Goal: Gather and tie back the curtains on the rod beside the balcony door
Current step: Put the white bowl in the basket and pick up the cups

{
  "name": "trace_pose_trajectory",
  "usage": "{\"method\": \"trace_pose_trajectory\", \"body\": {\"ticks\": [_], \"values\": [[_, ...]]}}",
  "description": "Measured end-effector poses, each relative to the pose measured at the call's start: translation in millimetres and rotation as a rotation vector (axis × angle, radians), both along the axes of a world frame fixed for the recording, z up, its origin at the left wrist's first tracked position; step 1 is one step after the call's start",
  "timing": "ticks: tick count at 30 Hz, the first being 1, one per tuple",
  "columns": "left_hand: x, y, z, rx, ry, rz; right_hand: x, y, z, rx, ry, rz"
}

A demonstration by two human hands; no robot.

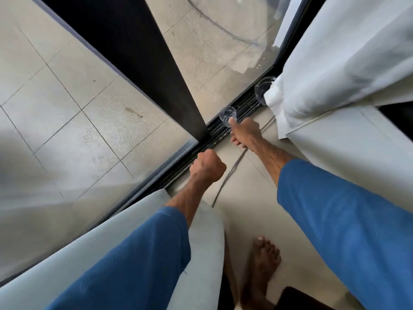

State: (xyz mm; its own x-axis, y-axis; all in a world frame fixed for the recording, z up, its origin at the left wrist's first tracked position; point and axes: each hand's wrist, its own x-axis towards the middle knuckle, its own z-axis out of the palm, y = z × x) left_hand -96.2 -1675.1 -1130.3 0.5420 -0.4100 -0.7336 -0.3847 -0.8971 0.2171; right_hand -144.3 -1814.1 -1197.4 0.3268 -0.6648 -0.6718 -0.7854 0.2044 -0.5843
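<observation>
Hanging at the right of the view, the white curtain (335, 63) falls in loose folds. Its hemmed bottom corner ends over the far end of the door track (214, 135) and partly covers a second clear cup (261, 88). A paler fabric panel (125, 222) lies along the glass at lower left, beneath the left forearm. It is judged to be the other curtain, though its top is out of view. The rod is not in view.

Handling, as judged: the cloth looks thin, soft and light, with no stiffness. It should bunch readily and may slip through a loose grasp. The best hold is round the gathered folds well above the hem, with the tie passed round the bundle. The cups near the hem look light and could tip if the cloth swings.

Hands: the left hand (207, 165) is a closed fist over the near edge of the track, with nothing visible in it. The right hand (245, 133) reaches to a clear cup (228, 114) standing on the track. One digit touches its rim and the others curl below; whether the cup is pinched cannot be told. Neither hand is on a curtain.

Also noted: a dark cable (230, 173) on the floor and a bare foot (266, 260).

Markings: no brand, label or writing is legible.
</observation>
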Motion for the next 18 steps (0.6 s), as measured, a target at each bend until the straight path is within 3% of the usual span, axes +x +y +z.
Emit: {"method": "trace_pose_trajectory", "body": {"ticks": [9,18], "values": [[15.1,14.7,-49.5,0.034,0.0,-0.137,30.2,-19.1,-61.8,-0.047,0.129,0.024],[-1.5,30.6,1.2,0.054,0.029,-0.101,-34.6,24.4,10.3,0.026,0.22,-0.002]]}}
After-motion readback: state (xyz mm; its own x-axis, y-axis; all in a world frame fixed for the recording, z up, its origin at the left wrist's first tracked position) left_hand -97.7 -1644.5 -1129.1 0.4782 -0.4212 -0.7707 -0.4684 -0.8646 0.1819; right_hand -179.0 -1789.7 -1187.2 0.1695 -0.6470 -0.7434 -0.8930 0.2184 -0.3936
